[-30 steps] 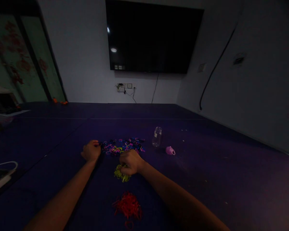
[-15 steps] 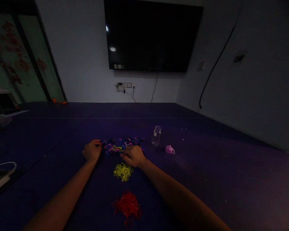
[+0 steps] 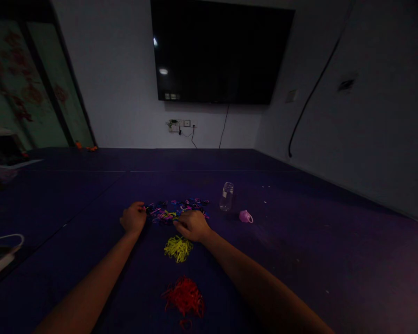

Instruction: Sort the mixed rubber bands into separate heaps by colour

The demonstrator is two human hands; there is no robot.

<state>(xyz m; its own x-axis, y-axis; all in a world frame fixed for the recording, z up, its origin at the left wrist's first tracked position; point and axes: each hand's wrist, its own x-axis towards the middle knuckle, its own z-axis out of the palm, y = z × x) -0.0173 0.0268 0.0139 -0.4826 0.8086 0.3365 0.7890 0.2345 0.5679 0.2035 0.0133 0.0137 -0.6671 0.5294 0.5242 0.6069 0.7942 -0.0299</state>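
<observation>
Here, left hand (image 3: 133, 219) at left edge of multicolored loop band pile (image 3: 160, 215), fingers curled together; whether pinching band, cannot tell. Right hand (image 3: 194, 226) over pile's near right part, fingers bent downward; grip at tips hidden, cannot tell. Yellow loop band heap (image 3: 178, 249) just below right hand, red loop band heap (image 3: 185, 297) nearer person. Clear bottle (image 3: 225, 200) upright beyond right hand, pink ring-handled cap (image 3: 244, 216) near it.
</observation>
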